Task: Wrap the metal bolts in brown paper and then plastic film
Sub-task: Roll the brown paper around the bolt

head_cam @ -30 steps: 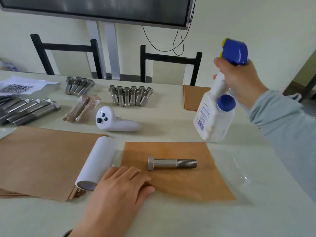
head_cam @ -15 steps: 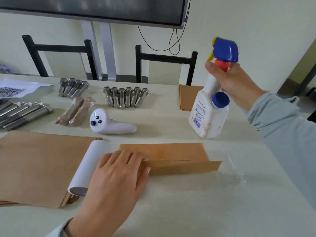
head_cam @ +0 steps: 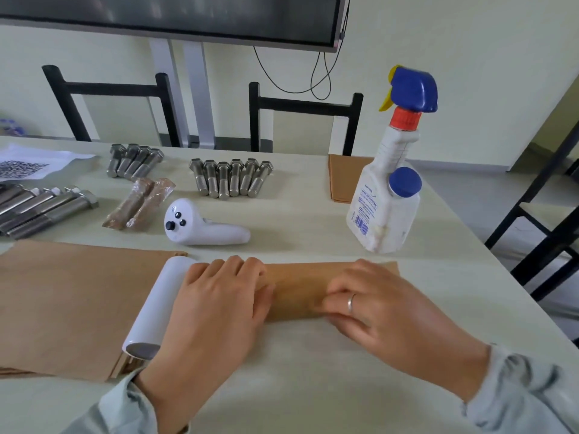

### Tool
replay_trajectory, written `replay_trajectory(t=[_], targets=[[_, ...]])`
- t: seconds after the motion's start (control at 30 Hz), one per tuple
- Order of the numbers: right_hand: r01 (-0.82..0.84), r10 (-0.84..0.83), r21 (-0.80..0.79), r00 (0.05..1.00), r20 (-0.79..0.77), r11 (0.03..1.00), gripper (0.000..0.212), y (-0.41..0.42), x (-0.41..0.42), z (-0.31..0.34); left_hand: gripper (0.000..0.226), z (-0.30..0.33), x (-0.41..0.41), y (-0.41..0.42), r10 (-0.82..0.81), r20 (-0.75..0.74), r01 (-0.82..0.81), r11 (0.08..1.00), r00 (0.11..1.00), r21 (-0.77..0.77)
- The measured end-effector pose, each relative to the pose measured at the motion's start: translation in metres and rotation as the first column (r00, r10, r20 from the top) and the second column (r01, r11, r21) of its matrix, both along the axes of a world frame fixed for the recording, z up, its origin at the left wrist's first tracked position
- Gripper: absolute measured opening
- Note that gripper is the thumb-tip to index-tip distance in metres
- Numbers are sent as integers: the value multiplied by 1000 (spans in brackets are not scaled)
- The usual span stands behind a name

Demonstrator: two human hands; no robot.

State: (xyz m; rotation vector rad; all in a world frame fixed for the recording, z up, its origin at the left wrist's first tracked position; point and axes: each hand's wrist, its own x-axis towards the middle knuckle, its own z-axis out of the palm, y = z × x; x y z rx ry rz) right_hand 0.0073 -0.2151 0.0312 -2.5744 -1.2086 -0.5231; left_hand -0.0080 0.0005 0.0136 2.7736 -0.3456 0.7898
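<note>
Worktop [head_cam: 313, 386]: pale, fills most of the frame; two dark chairs and a screen stand behind it, top of frame.
Paper stack [head_cam: 72, 305]: brown sheets, lower left, with a white film roll [head_cam: 156, 305] lying along the right edge.
Folded brown paper [head_cam: 297, 289]: centre frame, folded over into a long flat band; the bolt inside cannot be seen.
Left hand [head_cam: 219, 311]: grip is a flat press, fingers laid over the left end of the band, knuckles bent a little.
Right hand [head_cam: 385, 311]: fingers curled onto the right end of the band, tips blurred; ring on one finger. Pinching or only pressing, cannot tell.
Spray bottle [head_cam: 388, 195]: white, blue trigger head, upright, right of centre, apart from both hands.
Small paper stack [head_cam: 341, 180]: just behind the bottle.
White controller [head_cam: 200, 227]: centre, above the band.
Wrapped bolts [head_cam: 138, 203]: two, left of the controller.
Loose bolts [head_cam: 230, 178]: six in a row, upper centre; four more upper left [head_cam: 134, 161]; longer ones at the left edge [head_cam: 44, 208].
</note>
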Motion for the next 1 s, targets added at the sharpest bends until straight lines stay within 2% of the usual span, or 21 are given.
replay_trajectory(t=[0.07, 0.13, 0.2, 0.27, 0.33, 0.4, 0.5, 0.7, 0.8, 0.9, 0.93, 1.0], targets=[[-1, -1, -79, 1000, -23, 997, 23, 4, 5, -7, 38, 6, 0, 1, 23, 14, -22, 999, 1000, -27], [16, -18, -60, 999, -30, 998, 24, 4, 8, -12, 36, 13, -6, 5, 22, 73, -16, 997, 997, -74], [31, -31, -5, 999, -31, 1000, 22, 4, 10, -16, 27, 16, -16, 8, -19, 202, 39, 995, 979, -97], [31, -29, 35, 998, -57, 999, 24, 3, 11, -19, 20, 13, -25, 2, -132, 306, 150, 988, 943, -36], [27, -24, 38, 997, -69, 999, 23, 3, 11, -20, 18, 5, -28, -6, -279, 292, 266, 960, 915, 82], [32, -28, 42, 995, -96, 999, 24, 3, 10, -19, 20, -3, -24, -11, -328, 236, 284, 937, 915, 203], [50, -46, 29, 992, -116, 998, 27, 4, 9, -19, 17, -7, -15, -7, -265, 186, 215, 944, 946, 251], [52, -45, 78, 994, -98, 996, 28, 2, 9, -22, 15, -13, -24, 5, -184, 225, 150, 976, 957, 161], [99, -90, 121, 993, -81, 988, 41, -6, 12, -18, 13, -12, -36, 6, -148, 249, 124, 986, 957, 109], [263, -200, 293, 953, -226, 919, 62, -21, 11, -8, 13, -9, -47, 1, -100, 303, 79, 994, 948, 79], [312, -202, 390, 933, -299, 866, 61, -26, 9, -5, 19, -9, -49, -2, -74, 323, 55, 996, 943, 69], [411, -157, 547, 879, -450, 729, 46, -35, 11, 0, 28, -11, -52, -6, -32, 347, 12, 998, 937, 58]])
